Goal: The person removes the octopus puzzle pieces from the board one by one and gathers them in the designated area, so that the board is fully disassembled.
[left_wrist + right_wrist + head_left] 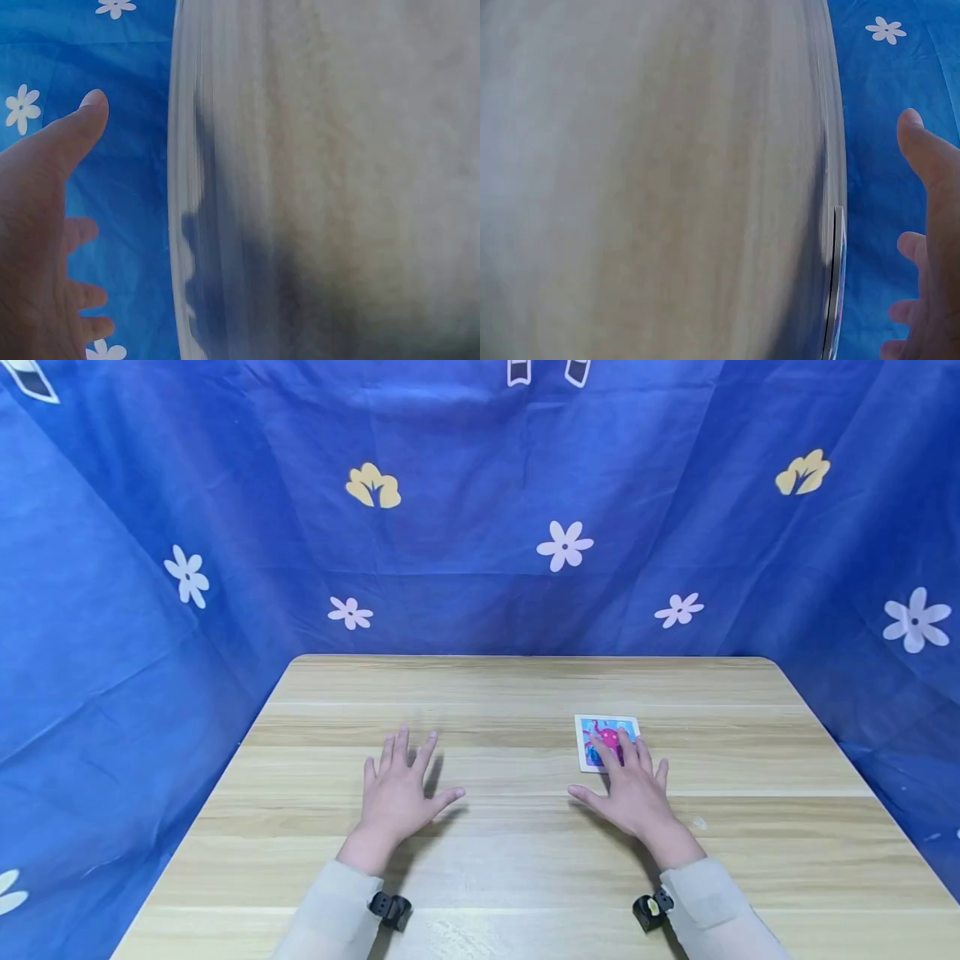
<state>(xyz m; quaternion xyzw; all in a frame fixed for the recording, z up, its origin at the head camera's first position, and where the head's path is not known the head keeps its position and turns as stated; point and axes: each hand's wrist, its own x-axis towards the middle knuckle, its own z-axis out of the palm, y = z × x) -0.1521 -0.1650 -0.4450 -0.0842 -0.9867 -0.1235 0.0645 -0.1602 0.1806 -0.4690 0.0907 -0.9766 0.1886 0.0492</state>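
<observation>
Seemingly, the reach is in hand: the right hand point(636, 797), fingers spread, hovers partly over the picture point(610, 737) lying flat on the table point(510, 839). Well apart, the left hand point(396, 799) hovers empty, fingers spread too. Gripping would likely call for lowering and pinching.

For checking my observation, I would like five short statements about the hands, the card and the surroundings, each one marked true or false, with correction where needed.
1. The right hand is nearer to the picture card than the left hand is. True.
2. The left hand is holding a card. False: it holds nothing, and its fingers are spread.
3. The picture card lies on the wooden table. True.
4. The cloth behind the table is plain red. False: the cloth is blue, with flower prints.
5. Both thumbs point inward in the head view. True.
</observation>
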